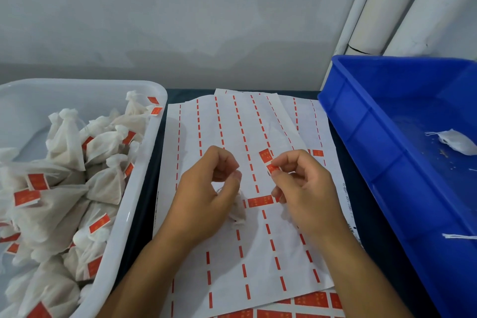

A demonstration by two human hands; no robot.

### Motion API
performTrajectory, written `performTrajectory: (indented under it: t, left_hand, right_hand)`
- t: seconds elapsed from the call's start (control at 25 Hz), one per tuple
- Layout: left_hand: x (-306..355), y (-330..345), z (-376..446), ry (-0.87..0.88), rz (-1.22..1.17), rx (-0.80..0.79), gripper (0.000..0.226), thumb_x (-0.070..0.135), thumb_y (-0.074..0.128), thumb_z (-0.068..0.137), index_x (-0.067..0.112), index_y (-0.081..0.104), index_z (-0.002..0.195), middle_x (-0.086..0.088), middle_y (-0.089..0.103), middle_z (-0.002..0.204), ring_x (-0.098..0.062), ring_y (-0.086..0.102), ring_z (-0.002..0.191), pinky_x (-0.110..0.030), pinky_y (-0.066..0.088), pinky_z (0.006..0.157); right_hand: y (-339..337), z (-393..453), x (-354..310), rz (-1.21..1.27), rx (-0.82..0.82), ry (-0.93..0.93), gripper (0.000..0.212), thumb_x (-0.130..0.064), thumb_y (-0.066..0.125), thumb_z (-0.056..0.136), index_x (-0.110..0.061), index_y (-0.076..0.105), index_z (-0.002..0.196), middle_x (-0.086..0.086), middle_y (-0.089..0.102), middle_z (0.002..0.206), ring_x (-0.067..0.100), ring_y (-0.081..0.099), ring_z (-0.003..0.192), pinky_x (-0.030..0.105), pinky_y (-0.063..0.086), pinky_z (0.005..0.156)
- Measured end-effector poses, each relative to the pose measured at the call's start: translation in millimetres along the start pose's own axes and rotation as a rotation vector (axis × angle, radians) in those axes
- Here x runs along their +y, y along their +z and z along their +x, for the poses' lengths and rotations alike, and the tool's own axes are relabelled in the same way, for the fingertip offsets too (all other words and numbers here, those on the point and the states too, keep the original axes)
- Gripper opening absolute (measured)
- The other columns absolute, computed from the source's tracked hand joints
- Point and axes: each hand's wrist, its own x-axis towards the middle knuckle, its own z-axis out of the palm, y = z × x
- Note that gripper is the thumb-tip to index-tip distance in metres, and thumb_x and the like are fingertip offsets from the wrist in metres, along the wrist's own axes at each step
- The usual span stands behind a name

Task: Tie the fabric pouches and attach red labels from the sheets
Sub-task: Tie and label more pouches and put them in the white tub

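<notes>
My left hand [206, 196] holds a small white fabric pouch [238, 212] over the label sheets, its thumb and fingers pinched together above the pouch's neck. My right hand [302, 188] pinches a red label [273, 168] between thumb and forefinger, just right of the left hand. Under both hands lies a mostly stripped white backing sheet [232, 253] with red dashed strips. A few red labels remain on it, one [260, 201] between my hands, another [265, 155] above my right fingertips.
A white tub [144, 188] at the left is heaped with tied pouches bearing red labels. A blue crate [361, 137] at the right holds one loose white pouch [456, 144]. A sheet with full red labels [309, 301] peeks out at the bottom. A wall is behind.
</notes>
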Motion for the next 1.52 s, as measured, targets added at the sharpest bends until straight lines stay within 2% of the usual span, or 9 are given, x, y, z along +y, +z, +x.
performTrajectory:
  t: [0.16, 0.24, 0.4, 0.56, 0.64, 0.88, 1.12, 1.32, 1.52]
  left_hand:
    - [-1, -12, -2, 0.009, 0.275, -0.159, 0.051, 0.082, 0.057, 0.076, 0.064, 0.036, 0.119, 0.037, 0.048, 0.114, 0.006, 0.056, 0.103, -0.017, 0.048, 0.083]
    - [-5, -22, -4, 0.018, 0.392, -0.189, 0.069, 0.090, 0.051, 0.068, 0.064, 0.031, 0.129, 0.034, 0.044, 0.118, 0.002, 0.056, 0.102, -0.022, 0.052, 0.084]
    - [-10, -24, -6, -0.076, 0.395, -0.189, 0.057, 0.067, 0.066, 0.084, 0.059, 0.037, 0.132, 0.033, 0.048, 0.107, -0.002, 0.060, 0.090, -0.024, 0.057, 0.084]
    - [-8, -21, -6, -0.113, 0.251, -0.128, 0.025, 0.042, 0.066, 0.096, 0.053, 0.053, 0.114, 0.030, 0.066, 0.087, 0.000, 0.066, 0.084, -0.021, 0.060, 0.082]
    - [-6, -23, -6, -0.066, 0.197, -0.099, 0.022, 0.035, 0.066, 0.097, 0.052, 0.056, 0.106, 0.036, 0.065, 0.093, 0.008, 0.064, 0.091, -0.014, 0.058, 0.076]
    - [0, -9, -8, -0.018, 0.010, -0.030, 0.015, 0.035, 0.068, 0.095, 0.045, 0.061, 0.104, 0.034, 0.065, 0.102, 0.007, 0.063, 0.102, -0.013, 0.055, 0.078]
    - [6, -6, -10, 0.055, -0.119, -0.061, 0.024, 0.011, 0.060, 0.100, 0.034, 0.067, 0.095, 0.021, 0.069, 0.096, -0.007, 0.072, 0.093, -0.016, 0.057, 0.080]
    - [9, -2, -10, 0.003, -0.152, -0.053, 0.026, 0.016, 0.062, 0.098, 0.040, 0.072, 0.100, 0.027, 0.072, 0.102, -0.004, 0.074, 0.090, -0.013, 0.057, 0.078]
    - [10, -1, -11, -0.017, -0.183, -0.055, 0.026, 0.017, 0.071, 0.093, 0.041, 0.071, 0.105, 0.024, 0.075, 0.094, -0.006, 0.075, 0.084, -0.015, 0.058, 0.078]
  right_hand:
    - [-1, 0, -1, -0.007, 0.011, -0.008, 0.013, -0.021, 0.068, 0.098, -0.034, 0.066, 0.098, -0.019, 0.071, 0.092, 0.009, 0.073, 0.077, 0.016, 0.058, 0.063]
    - [-2, 1, 0, -0.007, 0.014, -0.010, 0.013, -0.021, 0.068, 0.098, -0.034, 0.066, 0.097, -0.019, 0.071, 0.092, 0.009, 0.073, 0.077, 0.016, 0.058, 0.063]
    - [-1, 1, 1, -0.013, 0.008, 0.003, 0.012, -0.022, 0.069, 0.098, -0.033, 0.066, 0.097, -0.020, 0.072, 0.092, 0.009, 0.073, 0.077, 0.016, 0.058, 0.063]
    - [-1, 1, 1, -0.018, 0.011, 0.001, 0.013, -0.022, 0.068, 0.098, -0.034, 0.066, 0.097, -0.018, 0.072, 0.092, 0.010, 0.073, 0.077, 0.018, 0.060, 0.065]
    - [-1, 0, 1, -0.026, 0.013, -0.001, 0.013, -0.022, 0.069, 0.098, -0.034, 0.066, 0.097, -0.019, 0.072, 0.092, 0.009, 0.073, 0.077, 0.018, 0.060, 0.065]
    - [1, -1, -1, -0.005, -0.024, -0.010, 0.016, -0.019, 0.070, 0.097, -0.035, 0.066, 0.096, -0.019, 0.072, 0.093, 0.011, 0.073, 0.078, 0.019, 0.060, 0.065]
    - [-1, -4, -8, 0.077, -0.081, -0.086, 0.007, -0.026, 0.067, 0.097, -0.033, 0.066, 0.099, -0.013, 0.072, 0.089, 0.015, 0.072, 0.075, 0.021, 0.059, 0.064]
    - [-2, -5, -14, 0.178, -0.059, -0.086, 0.014, -0.025, 0.066, 0.092, -0.027, 0.063, 0.106, -0.008, 0.069, 0.086, 0.018, 0.070, 0.069, 0.022, 0.057, 0.060]
    - [1, -10, -17, 0.135, -0.180, -0.145, 0.008, -0.027, 0.064, 0.093, -0.027, 0.065, 0.101, -0.009, 0.070, 0.087, 0.015, 0.070, 0.077, 0.022, 0.058, 0.065]
